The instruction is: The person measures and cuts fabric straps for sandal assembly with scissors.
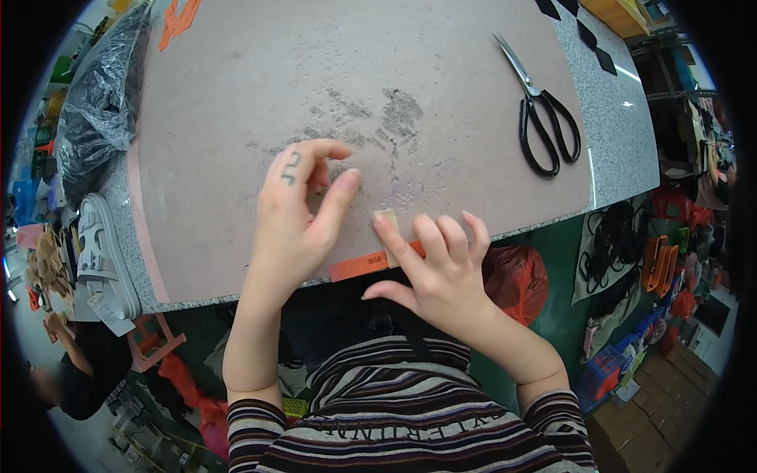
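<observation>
My left hand (303, 209) hovers over the mat with its fingers loosely curled and the thumb apart from them, nothing between them. An orange strip (351, 267) with printed digits lies along the near edge of the work mat (236, 94). Across that strip runs a short pale beige piece (389, 214) that looks like tape. The index fingertip of my right hand (441, 272) rests on the beige piece, while its other fingers are spread and the thumb points left. Part of the orange strip is hidden under my right hand.
Black-handled scissors (538, 110) lie on the mat's right side. Orange pieces (180, 22) and black pieces (587, 35) sit along the far edge. A dark plastic bag (102, 94) and a white sandal (101, 252) are at the left. Another person (87, 370) is at lower left.
</observation>
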A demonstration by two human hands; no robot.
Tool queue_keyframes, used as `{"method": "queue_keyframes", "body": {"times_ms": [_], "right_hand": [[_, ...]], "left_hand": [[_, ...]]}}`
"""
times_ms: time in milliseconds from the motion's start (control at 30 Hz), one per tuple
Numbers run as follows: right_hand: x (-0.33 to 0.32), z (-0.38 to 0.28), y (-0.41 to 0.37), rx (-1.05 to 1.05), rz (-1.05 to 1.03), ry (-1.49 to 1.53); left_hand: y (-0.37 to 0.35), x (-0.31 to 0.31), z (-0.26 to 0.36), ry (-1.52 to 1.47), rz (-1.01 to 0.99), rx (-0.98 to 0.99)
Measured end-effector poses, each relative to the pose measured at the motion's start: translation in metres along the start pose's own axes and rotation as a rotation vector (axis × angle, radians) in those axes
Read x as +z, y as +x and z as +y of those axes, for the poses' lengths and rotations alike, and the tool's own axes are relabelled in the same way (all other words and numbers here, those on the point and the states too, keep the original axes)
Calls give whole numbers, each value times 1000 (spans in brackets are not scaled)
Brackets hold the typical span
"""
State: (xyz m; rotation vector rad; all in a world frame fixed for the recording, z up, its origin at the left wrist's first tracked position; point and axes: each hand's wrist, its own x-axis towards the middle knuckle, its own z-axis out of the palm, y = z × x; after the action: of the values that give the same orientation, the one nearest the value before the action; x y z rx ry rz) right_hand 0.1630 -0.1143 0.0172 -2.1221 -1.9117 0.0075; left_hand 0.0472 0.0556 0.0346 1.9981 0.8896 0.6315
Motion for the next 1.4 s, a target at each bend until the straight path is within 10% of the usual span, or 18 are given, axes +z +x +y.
{"method": "queue_keyframes", "body": {"times_ms": [367,467,733,933,1100,1400], "right_hand": [[-13,6,1,-37,-45,-32],[-20,9,32,9,-60,182],[-21,-106,88,-488,-103,207],[-1,-170,93,-659,-269,162],[13,-201,90,-753,-275,80],[65,-284,104,-1294,-352,-232]], "left_hand": [[-130,-68,-49,66,396,-188],[-176,-90,-73,292,510,24],[-451,-123,-219,-74,1144,-984],[-562,12,-274,174,677,-1275],[-631,203,-317,-233,-63,-1560],[-565,282,-275,-730,393,-1593]]}}
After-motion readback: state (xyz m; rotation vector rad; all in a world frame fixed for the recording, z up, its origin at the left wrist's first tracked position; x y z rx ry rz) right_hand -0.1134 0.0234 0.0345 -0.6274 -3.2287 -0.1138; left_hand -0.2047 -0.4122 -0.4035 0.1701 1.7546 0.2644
